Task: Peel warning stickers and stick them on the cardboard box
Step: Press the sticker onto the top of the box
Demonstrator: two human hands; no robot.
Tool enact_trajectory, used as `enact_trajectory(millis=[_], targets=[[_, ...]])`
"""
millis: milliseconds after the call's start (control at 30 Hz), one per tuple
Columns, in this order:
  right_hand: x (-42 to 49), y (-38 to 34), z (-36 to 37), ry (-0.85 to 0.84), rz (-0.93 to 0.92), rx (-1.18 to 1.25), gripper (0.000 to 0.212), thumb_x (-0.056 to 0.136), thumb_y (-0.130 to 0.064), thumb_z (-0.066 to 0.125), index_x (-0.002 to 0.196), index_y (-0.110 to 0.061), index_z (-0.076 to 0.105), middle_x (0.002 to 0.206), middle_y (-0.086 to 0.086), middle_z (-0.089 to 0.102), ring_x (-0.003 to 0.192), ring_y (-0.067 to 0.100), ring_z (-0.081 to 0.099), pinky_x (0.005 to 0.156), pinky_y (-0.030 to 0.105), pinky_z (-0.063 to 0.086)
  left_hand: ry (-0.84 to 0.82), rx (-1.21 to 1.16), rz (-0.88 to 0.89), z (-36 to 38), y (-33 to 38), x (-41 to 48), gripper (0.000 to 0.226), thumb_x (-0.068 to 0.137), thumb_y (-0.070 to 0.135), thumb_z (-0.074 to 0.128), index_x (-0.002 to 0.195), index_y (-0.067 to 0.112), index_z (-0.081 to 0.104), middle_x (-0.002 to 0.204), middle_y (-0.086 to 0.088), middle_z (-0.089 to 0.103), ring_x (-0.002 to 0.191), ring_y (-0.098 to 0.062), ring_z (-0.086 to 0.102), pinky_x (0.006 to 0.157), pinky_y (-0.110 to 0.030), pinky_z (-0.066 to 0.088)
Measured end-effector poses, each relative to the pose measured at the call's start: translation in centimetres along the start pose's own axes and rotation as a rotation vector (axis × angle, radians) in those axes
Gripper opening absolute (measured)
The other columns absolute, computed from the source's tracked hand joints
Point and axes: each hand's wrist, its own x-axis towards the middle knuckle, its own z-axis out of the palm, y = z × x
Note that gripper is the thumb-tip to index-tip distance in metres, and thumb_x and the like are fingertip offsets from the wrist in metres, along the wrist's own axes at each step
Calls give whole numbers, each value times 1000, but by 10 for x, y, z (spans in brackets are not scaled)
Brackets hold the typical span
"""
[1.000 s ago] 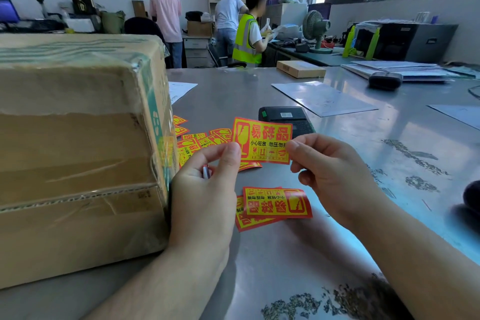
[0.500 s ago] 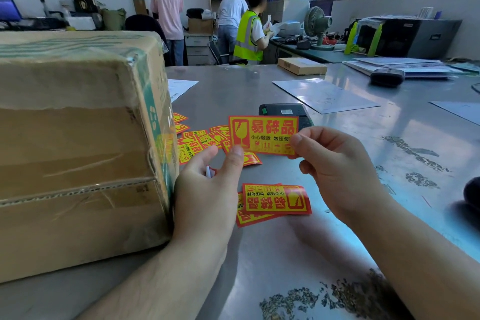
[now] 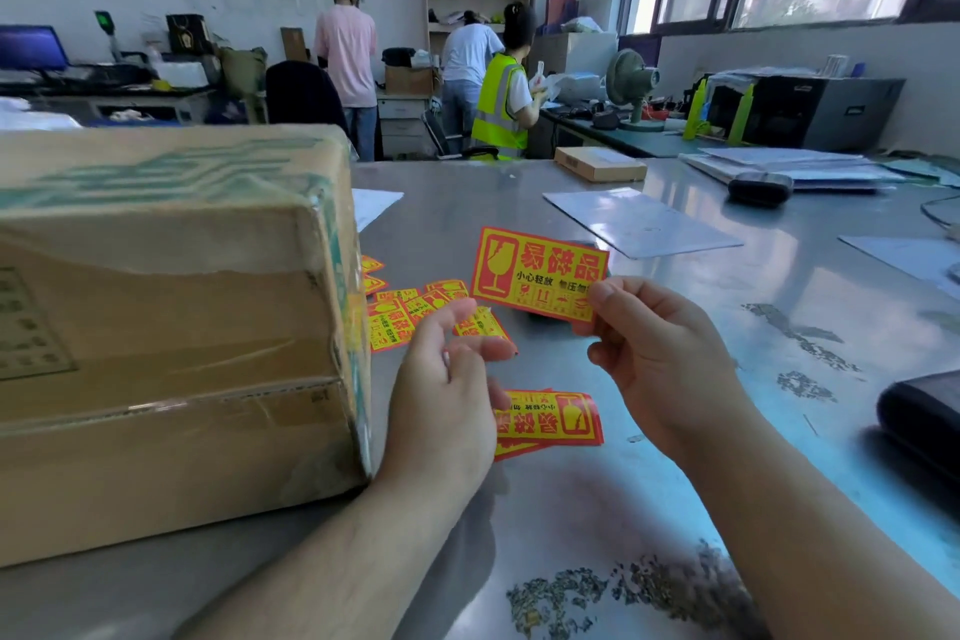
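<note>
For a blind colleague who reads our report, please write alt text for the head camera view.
The right hand pinches the lower right corner of a red and yellow warning sticker, held above a metal table. The left hand hovers beside it, near a cardboard box at the left. More stickers lie on the table.

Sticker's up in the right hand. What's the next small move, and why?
Probably carry the sticker left and press it onto the near face of the box. The right hand pinches its lower right corner and holds it up; the left hand is off it, and the box stands just left. Whether the backing is off cannot be told.
</note>
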Motion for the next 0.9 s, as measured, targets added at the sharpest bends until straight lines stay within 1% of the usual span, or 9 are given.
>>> enact_trajectory(millis=[67,133,233,367,500,633,733,833,900], targets=[[-7,-11,2,-11,22,63,19,84,-21,66,66,-24,72,68,4,67,65,15,56,58,27,40,-63,36,5,-2,8,-7,29,104,15,35,113,33,55,77,2,70,48,-14,50,47,-29,39],[-12,-25,6,-14,41,141,23,89,-16,63,69,-21,72,69,7,66,65,16,56,56,26,40,-145,67,3,-7,20,-17,19,105,23,39,110,31,55,63,5,66,44,-15,51,44,-25,39],[-20,-48,17,-41,71,204,11,91,-15,60,87,-10,68,78,13,63,64,16,56,54,26,40,-183,76,40,-21,42,-33,19,104,28,41,102,24,59,50,3,56,38,-15,47,37,-20,34],[-30,-77,48,-100,87,232,9,91,-14,61,89,-7,67,78,10,59,62,15,57,53,26,39,-83,26,106,-54,79,-47,27,104,22,41,92,14,64,47,3,43,35,-10,37,36,-18,31],[-38,-105,87,-153,87,282,10,91,-13,63,81,-10,65,67,4,56,59,14,59,54,27,37,54,-18,165,-104,119,-59,26,101,19,45,88,16,67,47,2,43,39,-13,37,37,-19,29],[-44,-121,128,-224,95,292,11,91,-13,62,80,-10,65,64,2,57,61,14,57,54,27,38,239,-6,296,-158,154,-57,21,101,16,41,97,20,62,48,2,50,39,-14,41,39,-23,32],[-42,-128,161,-261,111,284,12,90,-12,63,78,-12,65,65,2,54,60,14,57,53,26,37,364,72,363,-196,173,-42,22,102,19,40,102,23,61,47,2,55,45,-13,53,44,-26,39],[-35,-133,196,-298,115,253,13,90,-12,64,77,-12,65,64,1,55,59,14,56,49,24,38,423,98,381,-233,185,-20,25,104,17,37,111,25,59,62,0,70,54,-10,62,50,-25,47],[-28,-136,218,-327,117,233,11,89,-12,65,79,-10,66,64,2,56,59,14,56,49,23,39,463,112,361,-258,190,-3,25,104,19,38,115,27,59,77,2,75,55,-9,60,54,-27,46]])
